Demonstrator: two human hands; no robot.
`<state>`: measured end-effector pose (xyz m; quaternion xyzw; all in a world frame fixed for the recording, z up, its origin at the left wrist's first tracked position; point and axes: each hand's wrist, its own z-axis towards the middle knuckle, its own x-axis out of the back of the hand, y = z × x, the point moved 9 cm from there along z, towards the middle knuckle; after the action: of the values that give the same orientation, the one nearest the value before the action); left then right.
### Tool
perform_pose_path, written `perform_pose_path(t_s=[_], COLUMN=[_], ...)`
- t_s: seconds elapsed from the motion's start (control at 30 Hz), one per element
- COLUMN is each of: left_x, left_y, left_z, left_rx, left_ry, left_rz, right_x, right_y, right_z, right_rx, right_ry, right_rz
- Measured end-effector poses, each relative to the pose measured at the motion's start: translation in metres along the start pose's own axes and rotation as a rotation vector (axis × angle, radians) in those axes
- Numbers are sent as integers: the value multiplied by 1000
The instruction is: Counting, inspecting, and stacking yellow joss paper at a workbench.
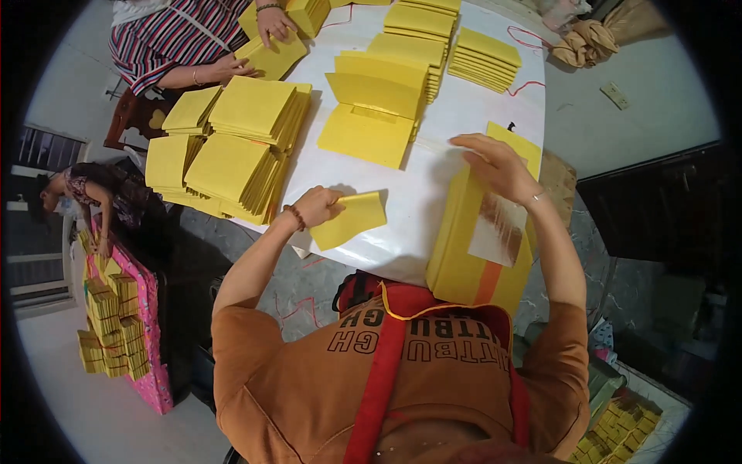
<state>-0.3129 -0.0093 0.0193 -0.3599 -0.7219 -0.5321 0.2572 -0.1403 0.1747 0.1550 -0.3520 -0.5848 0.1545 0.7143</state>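
My left hand (315, 207) is closed on a folded piece of yellow paper (349, 220), gripping its left end above the white table's near edge. To the right, my right hand (501, 167) hovers over the far part of a large yellow box (448, 251), fingers stretched out and slightly bent. A faint pale strip (434, 145) shows beside its fingertips; whether they touch it is unclear. Beyond my hands lies an opened yellow folder (367, 138) with its flap raised, leaning against a stack of yellow folders (410, 50).
Bundled yellow folders (236, 158) are piled at the table's left edge, and another stack (485, 58) stands far right near red string (528, 87). Across the table, a person's hands (274, 25) handle yellow folders. Another person works at a pink-covered table (154, 340) on the left.
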Motion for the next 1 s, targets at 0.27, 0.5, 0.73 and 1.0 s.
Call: perform_pose_path(t_s=[0.27,0.5,0.73,1.0], left_x=[75,164,159,166], left_y=[14,62,69,28], left_z=[34,57,90,107], left_rx=[-112,-431,-495,-250], left_ry=[172,595,756,689], left_rz=[144,176,436,135], right_x=[-50,-49,-65,-72], right_y=[50,107,137,137], right_z=[96,114,116,128], right_rx=[4,-499,-689,-638], right_ry=[-81,-58,-30,39], right_rz=[52,362,612,679])
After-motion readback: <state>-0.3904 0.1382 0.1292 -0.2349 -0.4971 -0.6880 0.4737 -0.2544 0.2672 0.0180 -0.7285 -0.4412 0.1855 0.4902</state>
